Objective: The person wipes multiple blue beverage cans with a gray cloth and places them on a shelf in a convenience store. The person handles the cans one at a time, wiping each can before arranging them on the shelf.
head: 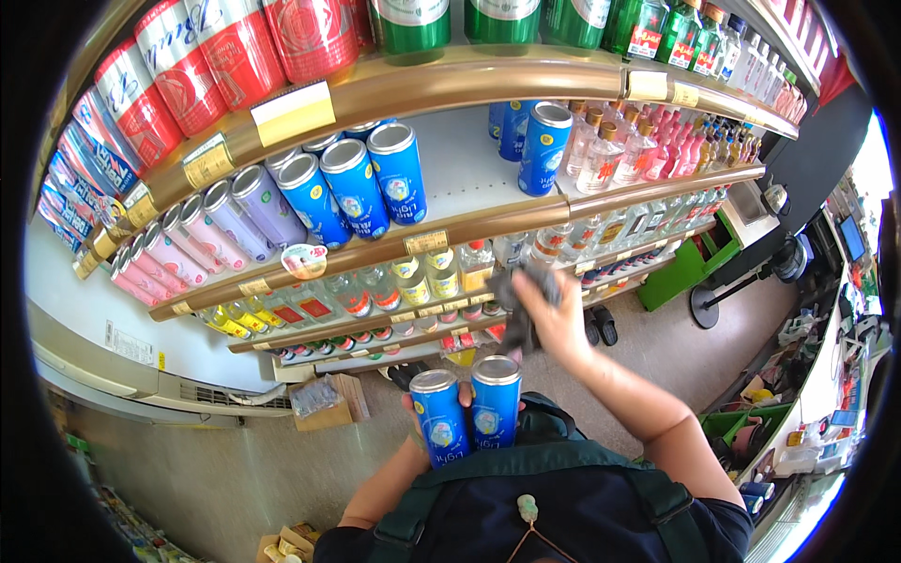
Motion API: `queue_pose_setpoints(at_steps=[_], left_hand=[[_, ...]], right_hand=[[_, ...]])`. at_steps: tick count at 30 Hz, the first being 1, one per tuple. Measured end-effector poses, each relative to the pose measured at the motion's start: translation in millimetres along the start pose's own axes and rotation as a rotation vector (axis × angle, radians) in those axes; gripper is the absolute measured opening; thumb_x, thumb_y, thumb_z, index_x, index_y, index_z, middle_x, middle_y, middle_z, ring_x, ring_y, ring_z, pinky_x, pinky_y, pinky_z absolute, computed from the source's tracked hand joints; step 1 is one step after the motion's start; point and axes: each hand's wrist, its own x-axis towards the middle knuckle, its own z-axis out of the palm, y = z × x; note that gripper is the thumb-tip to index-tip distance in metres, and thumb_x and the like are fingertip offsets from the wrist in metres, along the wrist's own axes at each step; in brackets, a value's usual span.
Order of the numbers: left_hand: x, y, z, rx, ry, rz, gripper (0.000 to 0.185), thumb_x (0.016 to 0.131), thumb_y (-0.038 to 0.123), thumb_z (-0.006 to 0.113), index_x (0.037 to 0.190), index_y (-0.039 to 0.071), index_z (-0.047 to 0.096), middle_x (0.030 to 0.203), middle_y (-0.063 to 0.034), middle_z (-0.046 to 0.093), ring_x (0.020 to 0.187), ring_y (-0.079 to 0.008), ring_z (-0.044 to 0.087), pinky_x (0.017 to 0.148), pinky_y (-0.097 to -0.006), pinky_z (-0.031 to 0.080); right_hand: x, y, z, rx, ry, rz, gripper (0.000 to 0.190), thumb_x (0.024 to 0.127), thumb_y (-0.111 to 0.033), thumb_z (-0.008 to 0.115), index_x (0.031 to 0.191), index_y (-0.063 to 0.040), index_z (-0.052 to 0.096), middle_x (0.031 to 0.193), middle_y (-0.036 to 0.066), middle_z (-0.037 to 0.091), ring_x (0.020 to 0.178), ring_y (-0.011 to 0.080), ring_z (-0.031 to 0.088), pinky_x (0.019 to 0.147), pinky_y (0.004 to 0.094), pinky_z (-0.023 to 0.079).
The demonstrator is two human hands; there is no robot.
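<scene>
My left hand [465, 394] grips two tall blue drink cans, the left can [438, 422] and the right can [496, 408], upright against my apron [450, 470]. Fingers show between and beside them; the palm is hidden. My right hand [549, 317] is raised above and to the right of these cans, shut on a crumpled dark grey cloth [522, 320] blurred by motion. On the shelf beyond, matching blue cans [398, 176] stand at the left of a bare stretch of shelf board [464, 162]. Another blue can [545, 148] stands at its right, with more behind it.
Pink cans [172, 257] and clear glass bottles [605, 162] flank the blue cans. Red beer cans [236, 53] fill the shelf above. A cardboard box [338, 401] lies on the floor near the wall unit [176, 387]. Black slippers [602, 325] lie below the shelves.
</scene>
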Motion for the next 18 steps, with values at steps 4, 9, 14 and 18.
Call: queue_pose_setpoints(at_steps=[4,9,14,18], left_hand=[[-2.6,2.2,4.9,-0.029,0.029,0.006,0.072,0.070,0.084,0.063,0.100,0.019,0.065,0.152,-0.0293,0.028,0.136,-0.0544,0.033,0.104,-0.0709,0.035],[-10.6,3.0,-15.0,-0.105,0.042,0.037,0.076,0.068,0.082,0.066,0.106,0.016,0.063,0.148,-0.0371,0.031,0.137,-0.0549,0.033,0.104,-0.0700,0.037],[-6.0,12.7,-15.5,-0.132,-0.006,0.120,0.075,0.066,0.078,0.072,0.105,0.016,0.063,0.150,-0.0312,0.031,0.138,-0.0556,0.032,0.105,-0.0736,0.034],[-11.0,18.5,-20.8,-0.129,0.006,0.151,0.073,0.067,0.077,0.073,0.106,0.016,0.064,0.151,-0.0300,0.029,0.138,-0.0558,0.030,0.105,-0.0741,0.032]], right_hand=[[104.2,-33.5,15.3,-0.168,0.085,-0.186,0.036,0.091,-0.032,0.071,0.104,0.002,0.065,0.084,0.016,0.070,0.076,0.0252,0.066,0.069,0.0351,0.050],[159.8,27.1,25.6,-0.894,-0.064,-0.476,0.064,0.095,-0.055,0.053,0.139,-0.009,0.052,0.141,0.028,0.046,0.129,0.0471,0.046,0.108,0.0566,0.037],[193.9,48.1,45.6,-1.068,-0.631,-0.125,0.056,0.100,-0.047,0.044,0.148,-0.018,0.044,0.155,0.020,0.037,0.141,0.0485,0.033,0.116,0.0565,0.028],[251.8,66.8,88.4,-1.157,-0.450,-0.050,0.058,0.098,-0.046,0.046,0.151,-0.023,0.040,0.162,0.016,0.024,0.147,0.0443,0.024,0.113,0.0698,0.020]])
